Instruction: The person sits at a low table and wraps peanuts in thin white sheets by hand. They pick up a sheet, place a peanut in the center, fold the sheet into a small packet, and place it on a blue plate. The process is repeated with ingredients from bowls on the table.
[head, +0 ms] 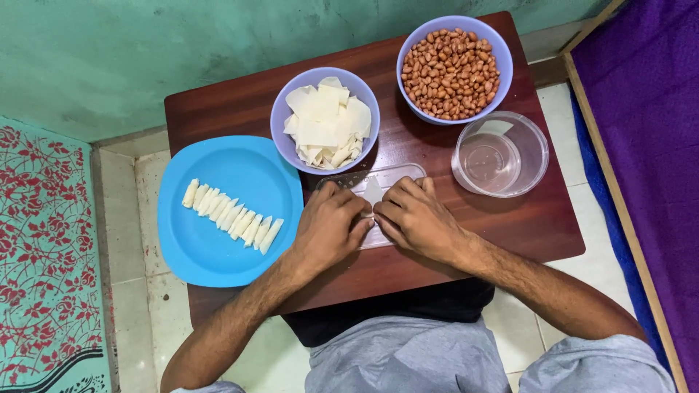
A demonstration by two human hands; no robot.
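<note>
Wooden table (510, 225): both hands pinch white wrapper (373, 191).

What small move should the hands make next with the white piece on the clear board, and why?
Probably finish rolling the white wrapper piece under the fingers of both hands and set it at the near end of the row of rolls on the blue plate. Left hand and right hand both press it on the clear board.

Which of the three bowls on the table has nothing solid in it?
The clear plastic bowl at the right edge of the table, beside the right hand. The two purple bowls are filled: one with peanuts, the other with white wrappers.
</note>
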